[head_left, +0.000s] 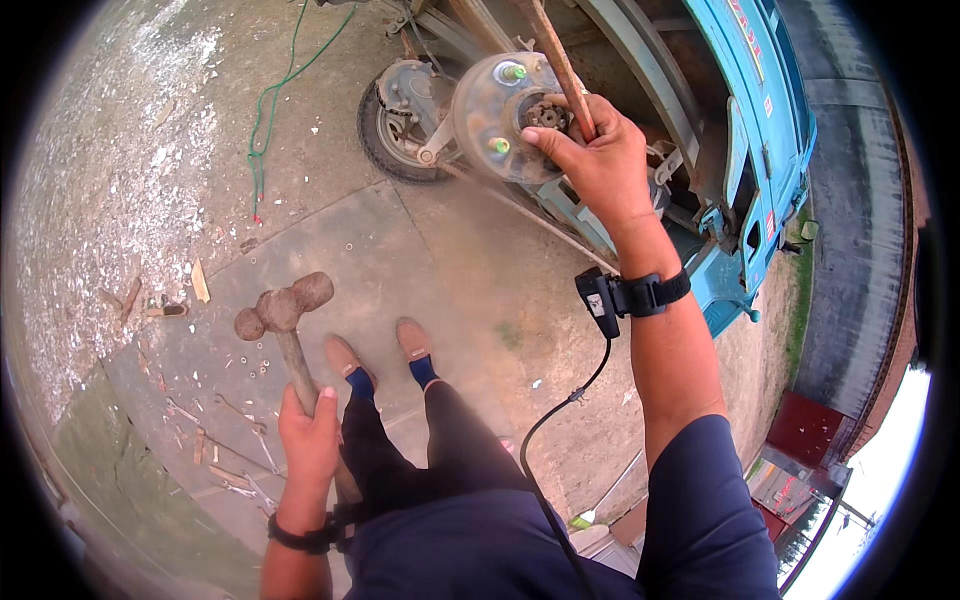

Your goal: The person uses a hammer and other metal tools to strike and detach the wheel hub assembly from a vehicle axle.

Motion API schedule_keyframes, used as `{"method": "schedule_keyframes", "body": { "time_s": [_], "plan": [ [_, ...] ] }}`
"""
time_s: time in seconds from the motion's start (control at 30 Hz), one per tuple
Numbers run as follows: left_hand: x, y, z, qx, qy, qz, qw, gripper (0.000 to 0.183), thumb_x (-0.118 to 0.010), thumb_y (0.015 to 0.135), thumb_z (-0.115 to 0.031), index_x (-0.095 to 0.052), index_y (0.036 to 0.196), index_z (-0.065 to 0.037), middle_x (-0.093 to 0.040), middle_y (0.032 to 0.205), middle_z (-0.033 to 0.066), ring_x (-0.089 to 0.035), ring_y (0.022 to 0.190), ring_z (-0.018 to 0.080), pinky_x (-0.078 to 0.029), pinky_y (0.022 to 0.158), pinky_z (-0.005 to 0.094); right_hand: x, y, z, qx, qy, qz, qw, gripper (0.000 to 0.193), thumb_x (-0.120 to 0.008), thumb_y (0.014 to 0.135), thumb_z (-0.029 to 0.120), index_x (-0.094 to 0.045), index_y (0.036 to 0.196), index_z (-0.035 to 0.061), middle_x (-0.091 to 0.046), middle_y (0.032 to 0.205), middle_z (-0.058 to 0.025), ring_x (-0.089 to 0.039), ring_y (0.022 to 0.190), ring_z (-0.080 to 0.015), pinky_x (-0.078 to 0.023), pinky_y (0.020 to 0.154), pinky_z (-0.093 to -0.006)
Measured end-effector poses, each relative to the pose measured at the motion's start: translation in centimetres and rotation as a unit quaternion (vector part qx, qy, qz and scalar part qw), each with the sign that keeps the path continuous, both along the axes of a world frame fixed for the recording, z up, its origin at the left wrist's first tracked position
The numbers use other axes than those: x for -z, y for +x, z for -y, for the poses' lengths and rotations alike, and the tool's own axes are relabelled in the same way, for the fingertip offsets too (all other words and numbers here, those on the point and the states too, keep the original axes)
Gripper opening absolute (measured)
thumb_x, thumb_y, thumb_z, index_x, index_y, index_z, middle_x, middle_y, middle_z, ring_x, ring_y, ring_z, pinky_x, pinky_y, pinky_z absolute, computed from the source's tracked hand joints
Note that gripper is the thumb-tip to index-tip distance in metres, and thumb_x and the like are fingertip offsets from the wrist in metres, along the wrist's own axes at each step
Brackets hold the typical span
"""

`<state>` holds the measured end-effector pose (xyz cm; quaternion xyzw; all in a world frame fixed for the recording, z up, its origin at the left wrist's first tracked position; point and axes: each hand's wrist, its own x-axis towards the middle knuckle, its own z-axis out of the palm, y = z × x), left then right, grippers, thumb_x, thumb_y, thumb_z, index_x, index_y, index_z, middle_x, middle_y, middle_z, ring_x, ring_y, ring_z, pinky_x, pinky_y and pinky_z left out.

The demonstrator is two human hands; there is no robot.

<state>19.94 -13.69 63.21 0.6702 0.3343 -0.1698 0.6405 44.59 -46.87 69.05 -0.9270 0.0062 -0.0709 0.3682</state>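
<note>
My left hand [308, 440] grips the wooden handle of a rusty ball-peen hammer [283, 308], its head raised over the ground in front of my feet. Up at the vehicle, my right hand [605, 160] is closed on a rusty metal bar [553, 48]. That bar slants across the front of a dusty round brake drum [480, 120], its lower end by my palm. In the drum's middle sits a dark toothed hub centre [547, 117], close to my thumb. Green-tipped studs [513, 72] stick out of the drum face. My curled fingertips are partly hidden.
A blue vehicle body [755, 130] rises on the right. Behind the drum stands a small tyred wheel [385, 135]. Wrenches and other tools [245, 480] lie on the ground at lower left, and a green cord [262, 130] trails farther off. A black cable [530, 440] hangs from my right wrist.
</note>
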Motion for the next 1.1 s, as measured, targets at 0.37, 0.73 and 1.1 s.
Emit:
{"method": "schedule_keyframes", "body": {
  "time_s": [0.37,0.73,1.1],
  "plan": [
    [0.9,-0.7,-0.6,-0.020,-0.006,-0.024,1.000,0.013,-0.061,0.096,-0.013,-0.050,0.096,-0.005,-0.049,0.059,0.0000,-0.045,0.040,0.0077,-0.037,0.037,0.0240,-0.3,-3.0,1.5,0.076,0.175,-0.016,0.981,0.033,-0.081,0.081,0.013,-0.070,0.109,0.0004,-0.046,0.067,0.0095,-0.048,0.062,-0.0016,-0.045,0.061,-0.0196],
    [1.7,-1.0,-0.3,-0.010,-0.004,-0.033,0.999,0.014,-0.061,0.096,-0.013,-0.051,0.096,-0.005,-0.050,0.059,0.0002,-0.047,0.042,0.0080,-0.038,0.039,0.0246,0.2,-2.0,0.5,0.072,0.207,-0.026,0.975,0.017,-0.077,0.087,0.014,-0.072,0.100,0.0032,-0.057,0.069,0.0077,-0.055,0.064,-0.0018,-0.044,0.060,-0.0198],
    [2.1,-0.9,0.4,-0.006,-0.020,-0.040,0.999,0.011,-0.060,0.097,-0.013,-0.050,0.097,-0.008,-0.046,0.062,-0.0023,-0.043,0.042,0.0062,-0.037,0.038,0.0226,0.6,-2.0,0.4,0.070,0.243,-0.011,0.967,0.013,-0.076,0.088,0.013,-0.071,0.094,0.0033,-0.067,0.078,0.0028,-0.059,0.070,-0.0040,-0.047,0.065,-0.0210]
  ]
}}
